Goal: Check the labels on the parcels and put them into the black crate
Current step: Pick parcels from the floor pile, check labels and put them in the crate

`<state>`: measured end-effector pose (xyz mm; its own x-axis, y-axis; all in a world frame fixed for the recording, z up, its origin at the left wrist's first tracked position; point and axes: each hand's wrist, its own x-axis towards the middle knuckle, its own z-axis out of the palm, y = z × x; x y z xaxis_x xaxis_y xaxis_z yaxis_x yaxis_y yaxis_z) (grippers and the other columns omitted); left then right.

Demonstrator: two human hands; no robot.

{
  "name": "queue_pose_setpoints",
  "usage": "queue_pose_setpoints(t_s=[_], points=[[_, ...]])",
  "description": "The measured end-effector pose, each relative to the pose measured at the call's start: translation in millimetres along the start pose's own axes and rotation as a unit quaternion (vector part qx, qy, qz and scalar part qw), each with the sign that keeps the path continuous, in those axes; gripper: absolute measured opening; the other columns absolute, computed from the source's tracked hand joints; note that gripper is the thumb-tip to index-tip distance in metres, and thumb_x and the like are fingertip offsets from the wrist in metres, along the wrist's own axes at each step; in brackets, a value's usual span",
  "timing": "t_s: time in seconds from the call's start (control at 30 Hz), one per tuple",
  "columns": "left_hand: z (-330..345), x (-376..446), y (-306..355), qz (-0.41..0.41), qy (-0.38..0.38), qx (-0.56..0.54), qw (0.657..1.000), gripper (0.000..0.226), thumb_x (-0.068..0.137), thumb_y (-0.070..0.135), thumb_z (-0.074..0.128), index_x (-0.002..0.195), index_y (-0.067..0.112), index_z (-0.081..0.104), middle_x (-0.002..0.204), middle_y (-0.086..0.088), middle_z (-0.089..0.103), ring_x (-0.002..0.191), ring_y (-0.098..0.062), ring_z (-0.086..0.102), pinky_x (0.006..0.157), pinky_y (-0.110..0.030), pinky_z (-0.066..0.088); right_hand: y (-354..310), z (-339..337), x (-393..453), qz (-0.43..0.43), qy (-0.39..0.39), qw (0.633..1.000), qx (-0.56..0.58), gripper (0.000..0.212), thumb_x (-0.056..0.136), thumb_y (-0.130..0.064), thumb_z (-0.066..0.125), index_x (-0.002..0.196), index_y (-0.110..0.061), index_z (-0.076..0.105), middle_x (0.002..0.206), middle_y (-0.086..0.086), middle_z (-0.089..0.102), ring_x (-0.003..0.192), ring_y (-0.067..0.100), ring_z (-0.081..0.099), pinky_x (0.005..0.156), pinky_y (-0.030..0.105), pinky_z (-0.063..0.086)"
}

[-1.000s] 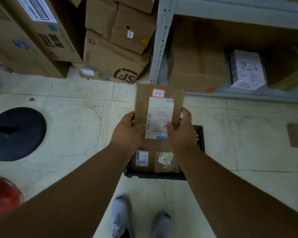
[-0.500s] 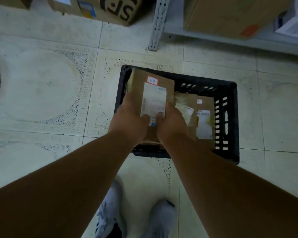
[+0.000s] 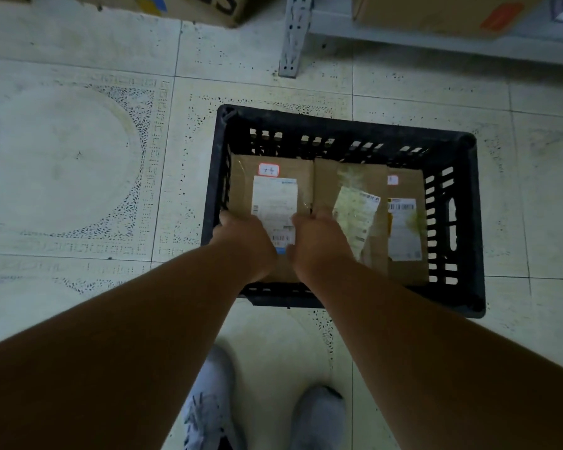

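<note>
A black slotted crate (image 3: 345, 120) stands on the tiled floor in front of my feet. A brown cardboard parcel (image 3: 241, 183) with a white shipping label and a small red-framed sticker lies flat in the crate's left part. My left hand (image 3: 246, 243) grips its near left edge and my right hand (image 3: 317, 243) its near right edge. Two more labelled brown parcels lie beside it: one in the middle (image 3: 355, 203) with a crumpled label, one at the right (image 3: 405, 228).
A grey metal shelf post (image 3: 291, 34) stands beyond the crate, with cardboard boxes (image 3: 436, 11) on the low shelf and another box (image 3: 189, 6) on the floor at top left. My grey shoes (image 3: 208, 407) are just below the crate.
Both hands brought the parcel down from chest height, where its label faced me, into the left side of the crate. It now lies flat beside the other two parcels.
</note>
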<state>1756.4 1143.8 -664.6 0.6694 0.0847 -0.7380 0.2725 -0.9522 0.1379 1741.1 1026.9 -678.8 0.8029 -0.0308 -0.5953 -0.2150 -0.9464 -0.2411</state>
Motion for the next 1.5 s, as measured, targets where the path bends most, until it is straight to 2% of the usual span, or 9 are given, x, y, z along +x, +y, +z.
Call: queue_pose_setpoints(t_s=[0.13,0.23,0.33,0.43,0.57,0.7,0.9,1.03,1.5], points=[[18.5,-11.8,2.2,0.013,0.054,0.027,0.998,0.051,0.088,0.025,0.063,0.135,0.016,0.045,0.151,-0.016,0.016,0.131,-0.035,0.035,0.098,-0.042,0.048,-4.1,-11.9,5.7,0.003,-0.047,0.999,-0.022,0.047,0.092,-0.024,0.067,0.136,-0.011,0.054,0.140,0.015,0.035,0.118,0.030,0.053,0.096,0.035,0.048],[12.2,-23.0,0.5,0.070,0.128,0.042,0.988,0.036,0.090,0.024,0.059,0.125,0.018,0.059,0.146,-0.007,0.028,0.131,-0.030,0.034,0.101,-0.044,0.046,-6.6,-32.7,0.2,-0.026,-0.039,0.999,-0.026,0.047,0.092,-0.029,0.064,0.135,-0.013,0.053,0.140,0.015,0.037,0.120,0.031,0.050,0.097,0.037,0.048],[-17.4,-45.3,10.4,0.123,0.147,0.021,0.981,0.041,0.090,0.021,0.053,0.131,0.017,0.056,0.142,-0.006,0.042,0.128,-0.028,0.039,0.102,-0.043,0.043,-12.1,-67.3,-19.4,-0.054,0.045,0.997,0.017,0.043,0.092,-0.026,0.062,0.132,-0.015,0.051,0.139,0.013,0.040,0.119,0.030,0.049,0.097,0.043,0.048],[-64.9,-95.8,35.9,0.167,0.185,-0.048,0.967,0.038,0.094,0.024,0.051,0.131,0.017,0.054,0.136,-0.006,0.050,0.124,-0.026,0.044,0.098,-0.038,0.042,-18.1,-120.7,-59.0,-0.060,0.138,0.986,0.074,0.043,0.091,-0.018,0.062,0.133,-0.016,0.051,0.137,0.010,0.042,0.112,0.023,0.051,0.091,0.033,0.044],[-113.9,-158.0,59.9,0.219,0.234,-0.102,0.942,0.030,0.094,0.020,0.051,0.122,0.016,0.059,0.123,-0.005,0.056,0.114,-0.023,0.050,0.094,-0.035,0.044,-20.9,-176.6,-119.0,-0.063,0.220,0.961,0.153,0.047,0.092,-0.016,0.062,0.138,-0.016,0.051,0.145,0.007,0.041,0.123,0.023,0.052,0.101,0.033,0.043],[-165.4,-232.2,83.5,0.272,0.272,-0.146,0.911,0.032,0.089,0.008,0.057,0.118,0.017,0.063,0.116,-0.002,0.059,0.105,-0.020,0.056,0.092,-0.036,0.048,-23.2,-247.7,-191.4,-0.025,0.297,0.930,0.215,0.047,0.092,-0.020,0.062,0.137,-0.019,0.051,0.159,0.006,0.023,0.131,0.022,0.046,0.103,0.042,0.047],[-256.3,-363.3,158.2,0.360,0.284,-0.202,0.865,0.026,0.090,0.010,0.055,0.114,0.018,0.062,0.110,0.005,0.057,0.092,-0.011,0.056,0.078,-0.021,0.042,-4.7,-371.4,-313.6,0.030,0.392,0.879,0.270,0.049,0.090,-0.026,0.066,0.136,-0.026,0.048,0.162,-0.003,0.009,0.132,0.018,0.044,0.095,0.052,0.051],[-284.3,-438.2,205.3,0.419,0.267,-0.209,0.843,0.025,0.090,0.012,0.056,0.114,0.019,0.062,0.108,0.009,0.054,0.094,-0.011,0.057,0.079,-0.025,0.048,16.9,-432.5,-387.9,0.083,0.433,0.850,0.288,0.051,0.092,-0.030,0.066,0.138,-0.030,0.045,0.162,-0.008,0.007,0.131,0.025,0.047,0.097,0.050,0.051],[-196.8,-554.8,449.8,0.588,0.166,-0.120,0.782,0.025,0.092,0.016,0.057,0.116,0.018,0.062,0.111,0.004,0.062,0.098,-0.013,0.059,0.085,-0.033,0.055,269.9,-497.4,-526.1,0.237,0.486,0.800,0.258,0.059,0.086,-0.040,0.072,0.137,-0.030,0.044,0.161,-0.004,0.019,0.133,0.022,0.048,0.102,0.047,0.049]])
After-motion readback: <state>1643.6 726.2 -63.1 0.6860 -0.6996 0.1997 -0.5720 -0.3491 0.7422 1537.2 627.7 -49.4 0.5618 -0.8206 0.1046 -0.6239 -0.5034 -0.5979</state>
